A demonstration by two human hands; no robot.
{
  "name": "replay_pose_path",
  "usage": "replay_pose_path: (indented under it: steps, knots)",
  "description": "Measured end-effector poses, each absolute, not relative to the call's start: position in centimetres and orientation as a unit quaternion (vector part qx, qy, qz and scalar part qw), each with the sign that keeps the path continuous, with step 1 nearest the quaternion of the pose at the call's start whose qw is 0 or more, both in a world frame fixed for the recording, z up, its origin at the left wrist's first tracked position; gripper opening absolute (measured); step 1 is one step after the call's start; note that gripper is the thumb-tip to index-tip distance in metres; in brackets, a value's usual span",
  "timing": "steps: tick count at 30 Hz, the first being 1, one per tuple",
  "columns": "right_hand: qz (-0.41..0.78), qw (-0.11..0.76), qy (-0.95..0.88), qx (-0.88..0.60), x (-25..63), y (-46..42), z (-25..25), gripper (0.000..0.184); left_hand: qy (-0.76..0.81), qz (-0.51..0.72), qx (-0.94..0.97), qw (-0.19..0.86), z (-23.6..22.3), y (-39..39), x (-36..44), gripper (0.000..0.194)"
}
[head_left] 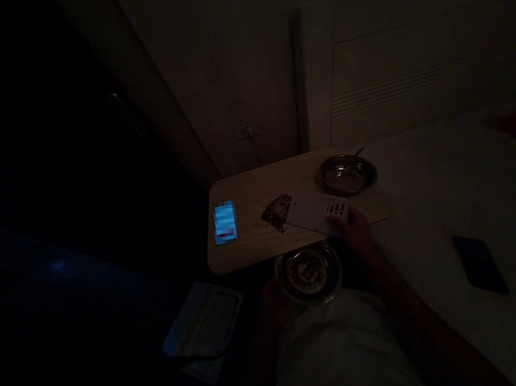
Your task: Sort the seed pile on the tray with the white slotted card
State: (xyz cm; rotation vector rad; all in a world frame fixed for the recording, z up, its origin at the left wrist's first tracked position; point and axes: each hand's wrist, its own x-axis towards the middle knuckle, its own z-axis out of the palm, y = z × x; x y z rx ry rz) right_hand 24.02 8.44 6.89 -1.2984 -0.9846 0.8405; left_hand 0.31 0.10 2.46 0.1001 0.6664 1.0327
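The room is very dark. My right hand (357,229) is closed on the near corner of a white card (314,211) that rests tilted on a small wooden table (248,248). The card's far edge lies beside a small pile of dark crumbs (277,211). My left hand (275,303) grips the left rim of a metal bowl (308,272), which it keeps just below the table's front edge. Some dark bits lie inside that bowl.
A second metal bowl (348,173) stands at the table's back right. A lit phone (225,223) lies on the table's left side. A dark phone (480,263) rests on the white bed at right. A pale flat tray-like thing (204,322) lies lower left.
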Motion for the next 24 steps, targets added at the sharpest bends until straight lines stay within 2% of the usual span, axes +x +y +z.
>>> replay_pose_path:
  steps: [5,14,24]
  knots:
    - [0.351,0.645,-0.404,-0.546,24.1,9.2,7.6,0.036,0.311,0.473,0.032,0.823,2.4,0.3,0.3,0.03]
    - [0.367,0.65,-0.383,-0.545,25.1,9.5,7.0,0.039,0.296,0.488,0.035,0.82,1.6,0.4,0.6,0.029]
    - [0.338,0.666,-0.362,-0.557,26.3,9.7,6.1,0.04,0.356,0.502,0.047,0.787,1.9,0.0,1.1,0.03]
